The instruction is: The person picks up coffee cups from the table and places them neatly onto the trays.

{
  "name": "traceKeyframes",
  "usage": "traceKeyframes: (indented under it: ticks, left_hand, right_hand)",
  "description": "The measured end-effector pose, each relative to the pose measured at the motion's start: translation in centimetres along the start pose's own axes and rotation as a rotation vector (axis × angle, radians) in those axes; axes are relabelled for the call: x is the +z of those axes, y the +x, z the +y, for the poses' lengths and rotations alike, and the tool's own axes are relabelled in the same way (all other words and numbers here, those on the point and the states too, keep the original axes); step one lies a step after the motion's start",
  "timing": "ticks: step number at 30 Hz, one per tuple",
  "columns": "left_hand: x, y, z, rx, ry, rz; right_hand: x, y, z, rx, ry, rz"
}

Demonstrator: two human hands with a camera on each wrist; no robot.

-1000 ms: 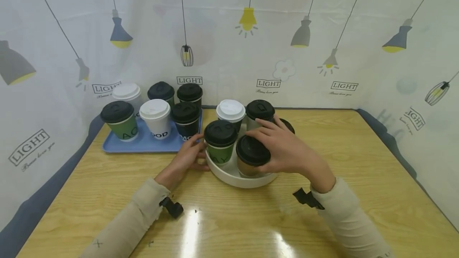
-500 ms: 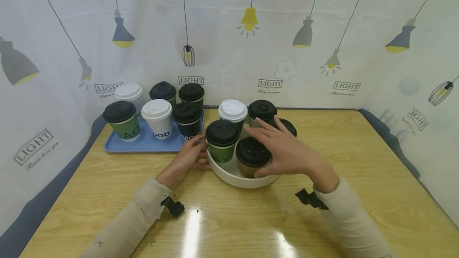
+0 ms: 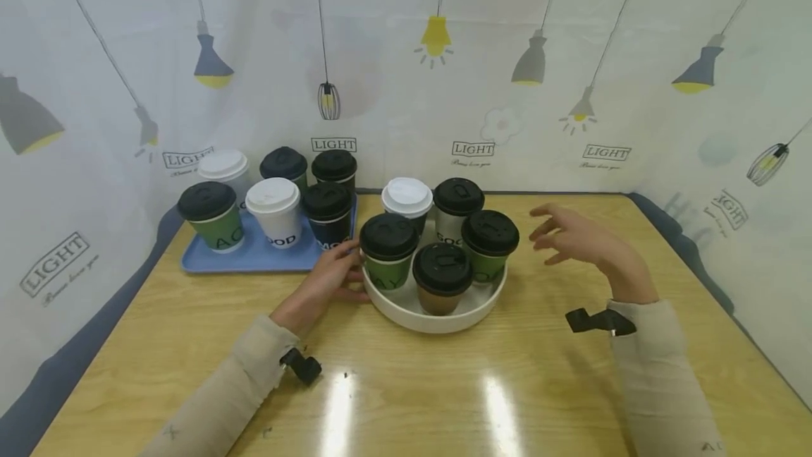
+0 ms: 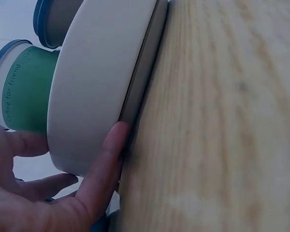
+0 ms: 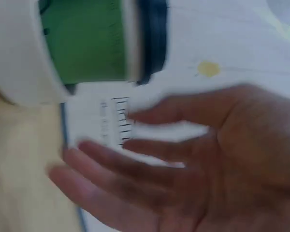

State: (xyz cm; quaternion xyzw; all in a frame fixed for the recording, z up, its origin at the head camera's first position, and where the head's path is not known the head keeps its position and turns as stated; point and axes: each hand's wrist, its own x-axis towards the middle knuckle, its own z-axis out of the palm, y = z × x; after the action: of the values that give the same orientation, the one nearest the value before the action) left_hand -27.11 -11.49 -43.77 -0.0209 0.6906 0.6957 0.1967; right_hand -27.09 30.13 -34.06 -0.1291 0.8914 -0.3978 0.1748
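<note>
My left hand (image 3: pixel 328 275) grips the side of a round white tray (image 3: pixel 438 323). In the left wrist view one digit reaches the tray's lower edge and another lies at its rim, beside a green paper coffee cup (image 4: pixel 31 89). Several lidded coffee cups stand upright in the tray: a brown one (image 3: pixel 439 298) in front, a green one (image 3: pixel 388 270) at left, another green one (image 3: pixel 488 266) at right, and a white-lidded one (image 3: pixel 415 221) and a grey one (image 3: pixel 447 224) behind. Off to the tray's right, my right hand (image 3: pixel 580 237) hangs in the air, fingers loosely bent around nothing.
A blue rectangular tray (image 3: pixel 254 263) stands to the left, close to the round one. It bears several lidded cups, among them a white cup (image 3: pixel 279 224) and a green cup (image 3: pixel 218 228). A printed curtain (image 3: pixel 393 90) rises behind the wooden table (image 3: pixel 406 386).
My right hand has let go of the brown cup's lid and moved right, past the tray, uncovering the right green cup. The left hand stays at the round tray's side.
</note>
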Motion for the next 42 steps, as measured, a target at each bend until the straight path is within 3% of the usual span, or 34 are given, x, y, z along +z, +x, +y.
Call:
traceKeyframes:
  ticks: [2, 4, 11, 14, 21, 31, 38, 42]
  left_hand:
    - [-0.2, -0.2, 0.0, -0.006, -0.004, -0.007]
    - [-0.3, -0.4, 0.2, -0.012, -0.003, -0.020]
    - [-0.4, -0.9, 0.5, -0.023, 0.043, -0.066]
    - [-0.3, -0.9, 0.6, -0.014, 0.053, -0.075]
    - [0.2, -1.1, 0.6, -0.007, 0.040, -0.015]
    - [1.4, -0.5, 0.6, 0.047, 0.030, -0.071]
    - [2.0, 0.5, 0.5, 0.081, -0.017, -0.042]
    - [1.7, 1.0, 0.7, 0.100, 0.016, -0.076]
  right_hand:
    - [0.5, 0.7, 1.0, 0.111, 0.090, -0.166]
    - [1.3, 1.4, 1.9, 0.150, 0.155, -0.268]
    - [3.7, 3.2, 3.4, 0.216, 0.255, -0.363]
    - [4.1, 3.4, 3.8, 0.221, 0.286, -0.370]
    - [4.3, 3.6, 4.1, 0.184, 0.334, -0.372]
    - [3.6, 3.5, 4.8, 0.191, 0.372, -0.303]
    - [3.7, 4.2, 5.3, 0.183, 0.528, -0.233]
    - [3.8, 4.6, 5.5, 0.191, 0.628, -0.196]
